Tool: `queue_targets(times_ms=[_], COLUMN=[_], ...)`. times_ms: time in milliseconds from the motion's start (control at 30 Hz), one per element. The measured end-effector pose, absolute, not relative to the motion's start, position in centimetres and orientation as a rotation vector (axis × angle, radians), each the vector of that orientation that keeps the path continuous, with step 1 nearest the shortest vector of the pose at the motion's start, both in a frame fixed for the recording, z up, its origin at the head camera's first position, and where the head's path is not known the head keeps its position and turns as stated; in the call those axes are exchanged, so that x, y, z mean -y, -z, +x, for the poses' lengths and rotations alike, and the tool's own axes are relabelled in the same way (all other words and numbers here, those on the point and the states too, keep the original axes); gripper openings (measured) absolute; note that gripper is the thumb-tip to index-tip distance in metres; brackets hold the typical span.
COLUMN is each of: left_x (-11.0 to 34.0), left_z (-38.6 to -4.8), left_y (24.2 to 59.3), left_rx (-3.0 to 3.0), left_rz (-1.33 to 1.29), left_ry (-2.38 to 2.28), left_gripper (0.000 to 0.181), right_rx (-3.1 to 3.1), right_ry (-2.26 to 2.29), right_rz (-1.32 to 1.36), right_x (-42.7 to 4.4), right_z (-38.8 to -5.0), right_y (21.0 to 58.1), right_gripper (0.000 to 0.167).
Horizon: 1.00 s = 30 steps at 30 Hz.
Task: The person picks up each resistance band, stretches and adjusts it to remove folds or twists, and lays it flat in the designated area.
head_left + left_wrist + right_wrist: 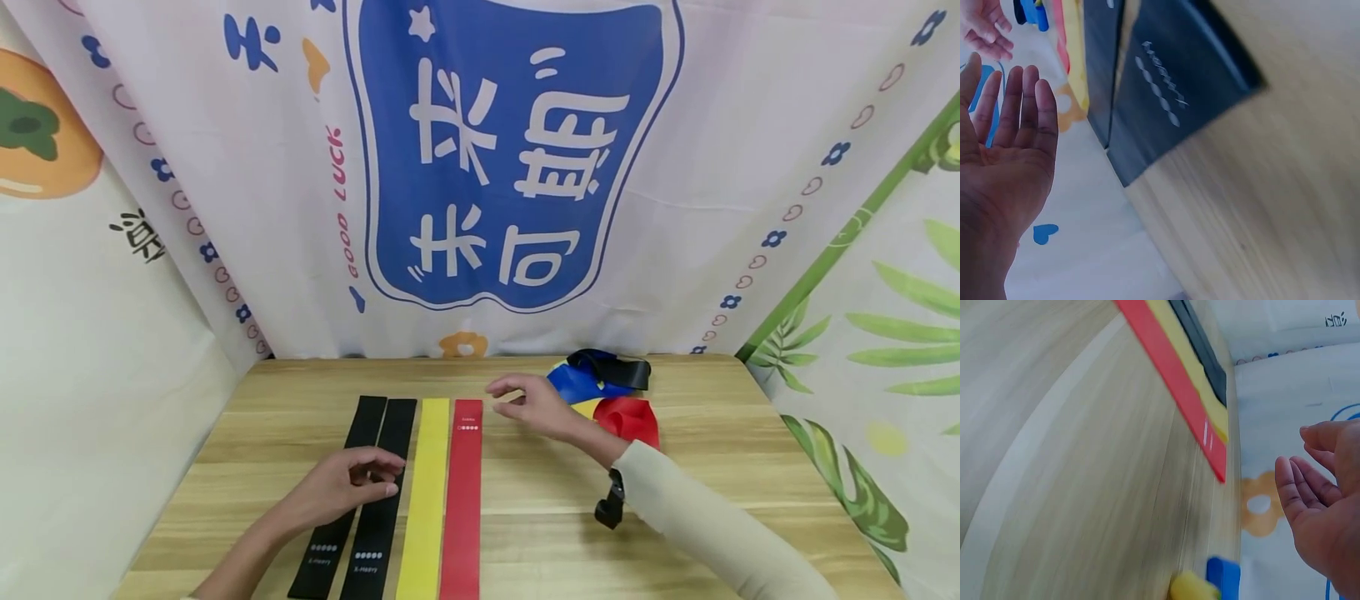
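Lying: two black bands (373, 521), one yellow (423, 500), one red (462, 500)

The left hand (347, 485) and right hand (540, 408) reach forward, fingers loosely bent.

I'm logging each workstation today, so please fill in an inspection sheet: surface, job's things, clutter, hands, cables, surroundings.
Surface: light wood-grain table.
Job's things: two black bands, a yellow band and a red band, laid side by side, lengthwise.
Clutter: a loose, multicoloured pile toward the table's far right; whether it belongs to the job, I cannot tell.
Hands: left hand above the black bands, holding nothing; right hand just right of the red band's far end, holding nothing.
Cables: nothing seen.
Surroundings: white printed cloth behind the table.
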State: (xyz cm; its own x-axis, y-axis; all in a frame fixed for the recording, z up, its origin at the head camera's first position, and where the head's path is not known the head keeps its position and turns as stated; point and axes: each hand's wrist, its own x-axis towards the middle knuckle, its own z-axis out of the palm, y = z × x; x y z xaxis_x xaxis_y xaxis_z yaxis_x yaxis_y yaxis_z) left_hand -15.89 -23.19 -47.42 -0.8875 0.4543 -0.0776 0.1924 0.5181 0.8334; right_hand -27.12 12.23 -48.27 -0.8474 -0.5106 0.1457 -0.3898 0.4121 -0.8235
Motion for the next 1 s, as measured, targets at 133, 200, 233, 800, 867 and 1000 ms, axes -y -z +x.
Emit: queue_targets(times_ms=[133,200,233,800,867,1000], left_x=[22.2,21.7,21.5,16.8,16.3,15.1], left_z=[-16.5,-16.9,-17.0,-19.9,-20.2,-20.8], left_y=[47.4,47.5,47.5,47.8,47.8,48.2], left_rx=[-2.473,-2.482,-2.485,-2.525,-2.513,-2.511], left_rz=[0.578,0.593,0.603,0.642,0.638,0.608], left_ry=[-1.32,-1.317,-1.318,-1.378,-1.397,-1.438], left_gripper=[0.034,0.036,0.036,0.044,0.045,0.049], right_rx=[-2.586,-2.597,-2.6,-2.673,-2.702,-2.757], right_ry=[1.369,1.35,1.34,1.275,1.243,1.2], right_rz=[-0.778,-0.773,-0.762,-0.748,-0.752,-0.734], right_x=[-14.0,-14.8,-15.2,-20.8,-21.4,-22.6], right_z=[-26.8,-26.7,-26.8,-27.6,-27.7,-28.0], right_y=[48.0,47.8,47.8,48.0,47.9,48.1], right_gripper=[0.029,0.029,0.029,0.03,0.031,0.032])
